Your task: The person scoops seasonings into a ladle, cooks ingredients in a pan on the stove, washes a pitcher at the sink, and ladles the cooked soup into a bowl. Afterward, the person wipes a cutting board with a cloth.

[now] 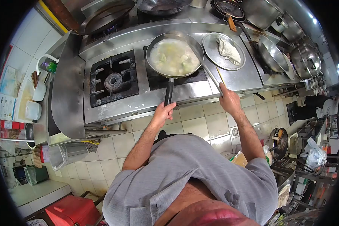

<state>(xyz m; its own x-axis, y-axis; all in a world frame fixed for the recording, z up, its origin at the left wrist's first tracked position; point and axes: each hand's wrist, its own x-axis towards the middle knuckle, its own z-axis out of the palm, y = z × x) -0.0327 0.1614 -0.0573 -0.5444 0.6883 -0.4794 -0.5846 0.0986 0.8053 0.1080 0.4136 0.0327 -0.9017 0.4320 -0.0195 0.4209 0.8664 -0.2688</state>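
My left hand (164, 114) is wrapped round the black handle of a frying pan (170, 80). The pan sits over the right-hand burner, and pale, steaming liquid with whitish and green pieces (173, 56) fills it. In my right hand (229, 98) is the long metal handle of a ladle (211, 75). It slants across the pan's right rim, and its head over the far side of the pan is blurred. Beside the pan, nearest my right hand, a round metal tray (211, 41) carries a folded white cloth (228, 51). A thin yellowish stick (220, 75) lies by the tray.
An unlit gas burner (113, 81) is left of the pan. Woks (164, 5) stand on the back stove, where a blue flame shows at left. Steel bowls (273, 52) and pots (305, 60) crowd the right. A metal side panel (68, 86) bounds the stove's left.
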